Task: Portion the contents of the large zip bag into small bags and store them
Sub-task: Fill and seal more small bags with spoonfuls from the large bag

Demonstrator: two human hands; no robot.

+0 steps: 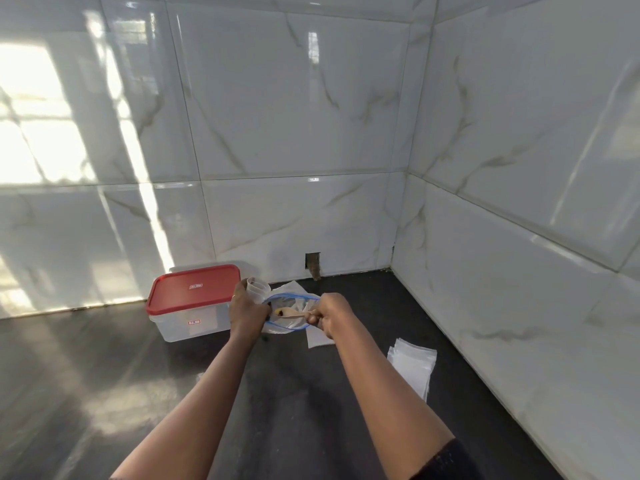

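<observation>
Currently scooping; task judged early. Left grip (247, 308) curls round a clear cup (258, 288) and seems to pinch the rim of the zip bag (294, 301), keeping its mouth up. Right grip (327, 313) holds a wooden spoon (289, 313) by the handle, bowl inside that mouth with a dark bit on it; other bag contents unclear. Just left of the left grip: box (188, 327), red lid on, nothing seen through its wall. Right of the right grip, nearer the body: small bags (414, 367) stacked flat on the surface (294, 393), apparently unfilled. No filled bag visible; portioning, sealing and storing remain.
</observation>
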